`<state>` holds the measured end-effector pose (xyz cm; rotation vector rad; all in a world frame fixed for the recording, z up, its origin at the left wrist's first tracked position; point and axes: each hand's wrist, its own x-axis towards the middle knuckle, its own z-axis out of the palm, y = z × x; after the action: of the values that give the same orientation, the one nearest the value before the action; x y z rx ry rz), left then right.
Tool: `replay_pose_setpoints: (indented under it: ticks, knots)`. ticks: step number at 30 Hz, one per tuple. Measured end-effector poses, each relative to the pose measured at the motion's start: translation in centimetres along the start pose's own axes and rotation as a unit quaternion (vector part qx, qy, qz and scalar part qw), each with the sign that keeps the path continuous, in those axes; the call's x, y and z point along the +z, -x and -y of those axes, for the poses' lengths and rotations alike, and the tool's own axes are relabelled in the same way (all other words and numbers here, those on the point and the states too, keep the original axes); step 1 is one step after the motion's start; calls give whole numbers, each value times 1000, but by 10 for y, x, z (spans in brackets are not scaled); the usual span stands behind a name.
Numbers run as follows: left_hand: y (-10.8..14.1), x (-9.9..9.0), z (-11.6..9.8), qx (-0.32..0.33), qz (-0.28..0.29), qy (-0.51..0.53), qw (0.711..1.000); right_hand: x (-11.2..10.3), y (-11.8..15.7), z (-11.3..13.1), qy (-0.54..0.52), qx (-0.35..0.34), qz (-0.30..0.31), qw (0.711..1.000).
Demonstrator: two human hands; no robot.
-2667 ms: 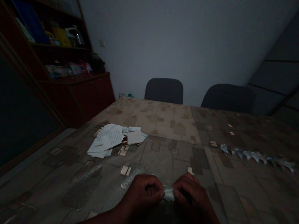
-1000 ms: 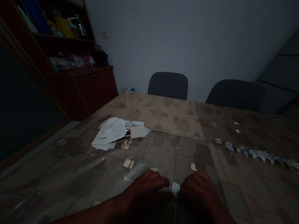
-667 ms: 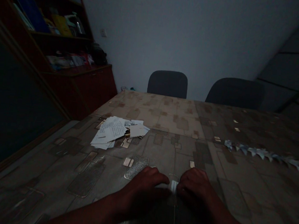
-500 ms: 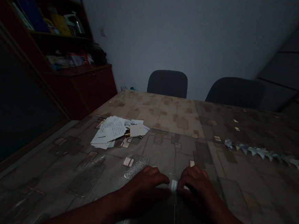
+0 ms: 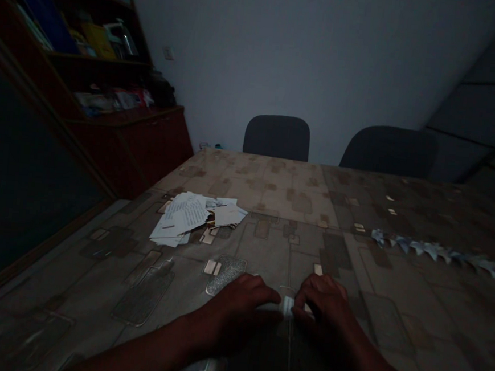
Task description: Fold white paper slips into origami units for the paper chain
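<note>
A small white piece of paper [image 5: 288, 306] is between my two hands near the front of the table. My right hand [image 5: 323, 308] pinches its right side between thumb and fingers. My left hand [image 5: 244, 305] is at its left side, with thumb and index finger curved apart and their tips close to the paper. Further back on the left lies a loose pile of printed paper pieces [image 5: 187, 215]. At the right, a row of folded paper shapes [image 5: 435, 252] stretches across the tablecloth.
The table [image 5: 273, 179] has a patterned cloth. Two dark chairs, one at the middle [image 5: 277, 136] and one at the right [image 5: 389, 150], stand behind its far edge. A red-brown cabinet [image 5: 148, 143] with filled shelves is at the left.
Both hands have stayed almost in place around the small paper. The view has shifted very slightly; the pile and the row lie as before.
</note>
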<state>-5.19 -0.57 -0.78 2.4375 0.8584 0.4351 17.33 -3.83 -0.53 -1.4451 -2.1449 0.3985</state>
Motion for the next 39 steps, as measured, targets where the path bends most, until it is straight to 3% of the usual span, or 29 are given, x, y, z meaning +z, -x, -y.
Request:
replay_pose_setpoints:
  ticks: [13, 20, 29, 39]
  knots:
    - [-2, -7, -10, 16, 22, -52, 998, 2, 0, -6, -5, -13, 3, 1000]
    - [-1, -4, -9, 17, 10, -65, 998, -10, 2, -6, -38, -33, 47, 998]
    - [3, -4, -10, 7, 1, -12, 1000, -16, 7, -10, -44, -39, 62, 996]
    - [0, -1, -1, -2, 16, -11, 1000, -11, 3, -3, -21, -21, 38, 999]
